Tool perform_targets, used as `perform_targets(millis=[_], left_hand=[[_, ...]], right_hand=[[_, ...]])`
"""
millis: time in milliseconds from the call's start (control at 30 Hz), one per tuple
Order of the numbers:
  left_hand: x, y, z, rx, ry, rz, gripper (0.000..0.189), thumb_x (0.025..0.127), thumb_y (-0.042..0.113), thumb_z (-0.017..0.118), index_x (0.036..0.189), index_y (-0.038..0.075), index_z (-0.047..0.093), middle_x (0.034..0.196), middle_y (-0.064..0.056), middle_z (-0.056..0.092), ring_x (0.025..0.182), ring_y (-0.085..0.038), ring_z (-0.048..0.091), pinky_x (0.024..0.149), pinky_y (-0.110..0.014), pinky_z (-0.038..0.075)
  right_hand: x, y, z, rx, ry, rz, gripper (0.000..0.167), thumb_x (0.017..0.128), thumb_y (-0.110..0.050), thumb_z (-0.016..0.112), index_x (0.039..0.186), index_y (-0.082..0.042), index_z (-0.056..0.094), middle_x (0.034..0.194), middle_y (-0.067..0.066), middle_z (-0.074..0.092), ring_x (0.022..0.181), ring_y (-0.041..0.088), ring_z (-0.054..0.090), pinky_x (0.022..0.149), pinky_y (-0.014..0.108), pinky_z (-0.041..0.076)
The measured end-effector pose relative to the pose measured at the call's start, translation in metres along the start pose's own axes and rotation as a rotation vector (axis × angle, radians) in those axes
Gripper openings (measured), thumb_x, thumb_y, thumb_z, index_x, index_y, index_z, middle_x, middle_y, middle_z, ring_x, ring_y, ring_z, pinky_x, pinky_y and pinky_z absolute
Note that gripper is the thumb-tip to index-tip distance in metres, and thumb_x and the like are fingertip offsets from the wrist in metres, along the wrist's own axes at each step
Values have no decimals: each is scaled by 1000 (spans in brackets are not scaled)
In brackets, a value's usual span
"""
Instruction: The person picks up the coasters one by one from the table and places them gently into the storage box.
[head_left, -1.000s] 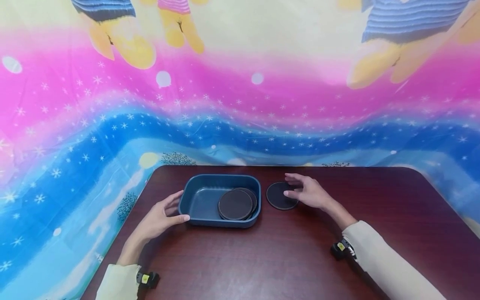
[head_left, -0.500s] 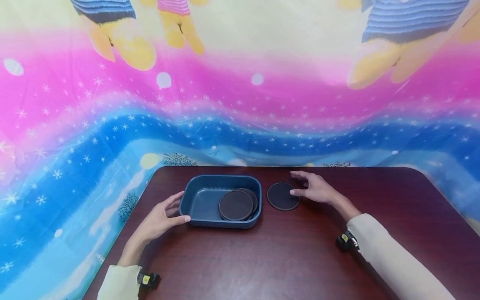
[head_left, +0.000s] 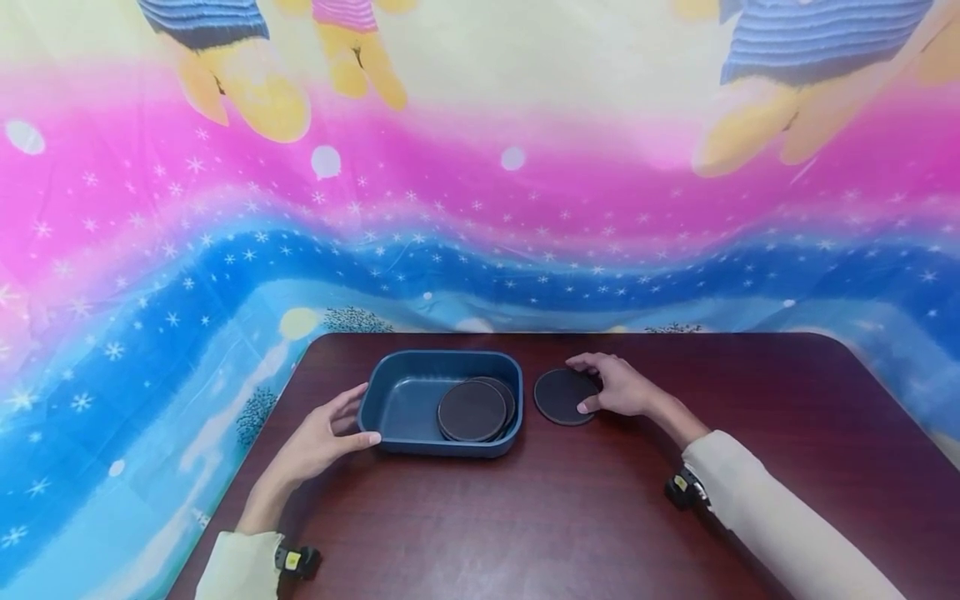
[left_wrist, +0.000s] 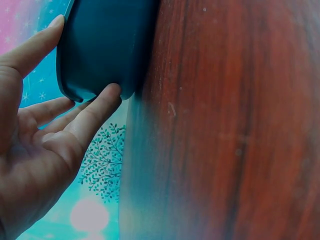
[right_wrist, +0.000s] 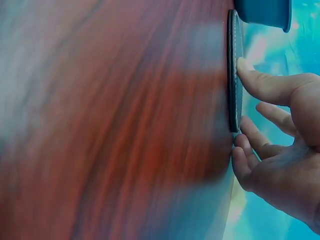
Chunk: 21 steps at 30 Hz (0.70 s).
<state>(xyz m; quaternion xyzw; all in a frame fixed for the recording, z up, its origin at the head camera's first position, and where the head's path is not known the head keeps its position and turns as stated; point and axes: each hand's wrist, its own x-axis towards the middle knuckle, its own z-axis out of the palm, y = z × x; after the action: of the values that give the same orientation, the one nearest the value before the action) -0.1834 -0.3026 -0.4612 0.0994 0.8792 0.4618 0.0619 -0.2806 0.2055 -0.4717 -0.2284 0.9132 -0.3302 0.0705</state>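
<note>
A dark blue rectangular box (head_left: 408, 450) stands on the table, seen whole in the head view. Inside, at its right end, two dark round coasters (head_left: 471, 410) overlap. My left hand (head_left: 318, 437) spans the box's left end, thumb at the front corner and straight fingers touching the end wall, as the left wrist view confirms. To the right of the box a third dark round coaster (head_left: 564, 397), edged with pale stitching in the right wrist view, lies close over the table. My right hand (head_left: 618, 387) grips its right side, thumb on the near edge, fingers around the far edge.
The reddish-brown table (head_left: 480, 517) ends at a back edge just behind the box. Beyond it hangs a colourful cloth (head_left: 450, 250) with snowflakes and cartoon figures. Small black cameras sit at both wrists, below cream sleeves (head_left: 780, 508).
My right hand first drew slightly away over the coaster, then came down toward me and took hold of its edge. The coaster has shifted a little toward me. Left hand and box stay put.
</note>
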Motion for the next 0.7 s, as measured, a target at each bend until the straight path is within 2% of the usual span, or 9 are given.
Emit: perform_targets(millis=[233, 533, 700], left_hand=[[0, 1, 0, 15, 1, -2, 91, 95, 31, 84, 169, 11, 34, 157, -25, 57, 141, -48, 60, 107, -55, 59], [0, 0, 0, 27, 5, -5, 91, 96, 29, 84, 169, 10, 34, 156, -25, 57, 141, -48, 59, 107, -56, 58], [0, 0, 0, 26, 8, -1, 90, 96, 29, 84, 169, 10, 34, 156, -25, 58, 141, -48, 59, 107, -56, 59]], right_hand=[[1, -6, 0, 17, -9, 6, 80, 81, -2, 91, 153, 1, 55, 145, 25, 64, 130, 44, 61, 112, 60, 52], [5, -6, -7, 18, -45, -2, 82, 86, -16, 91, 155, 1, 52, 151, 27, 60, 134, 47, 59, 110, 62, 53], [7, -6, -6, -32, -71, -12, 88, 82, -24, 95, 156, -1, 53, 152, 24, 60, 138, 46, 57, 116, 64, 47]])
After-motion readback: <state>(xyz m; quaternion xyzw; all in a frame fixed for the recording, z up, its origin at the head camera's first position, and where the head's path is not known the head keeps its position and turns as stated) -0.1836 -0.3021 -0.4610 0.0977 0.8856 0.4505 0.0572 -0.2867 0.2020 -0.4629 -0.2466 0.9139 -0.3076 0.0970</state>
